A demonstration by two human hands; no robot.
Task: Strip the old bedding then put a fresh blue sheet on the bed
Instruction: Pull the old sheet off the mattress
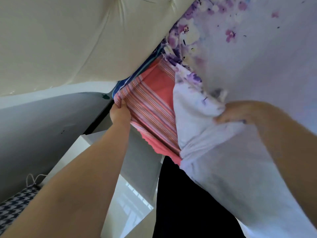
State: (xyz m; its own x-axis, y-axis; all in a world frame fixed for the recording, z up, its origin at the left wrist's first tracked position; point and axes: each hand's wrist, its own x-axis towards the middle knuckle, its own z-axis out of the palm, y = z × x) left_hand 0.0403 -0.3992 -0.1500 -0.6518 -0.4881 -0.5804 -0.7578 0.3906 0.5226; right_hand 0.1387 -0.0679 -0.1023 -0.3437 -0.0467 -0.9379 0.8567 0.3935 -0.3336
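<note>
A white sheet with purple flowers [248, 48] covers the bed on the right. At the bed's corner it is peeled back and bunched, baring a pink striped sheet [151, 107] underneath. My left hand [120, 112] grips the corner of the pink striped sheet beside the headboard. My right hand [240, 114], blurred, grips a bunched fold of the floral sheet. A strip of blue striped fabric [137, 74] shows between the headboard and the mattress.
A cream padded headboard [68, 40] fills the upper left. A white glossy nightstand [133, 194] stands below my left arm, close to the bed. A houndstooth cushion [12, 206] lies at the lower left. Dark clothing [188, 203] shows at the bottom centre.
</note>
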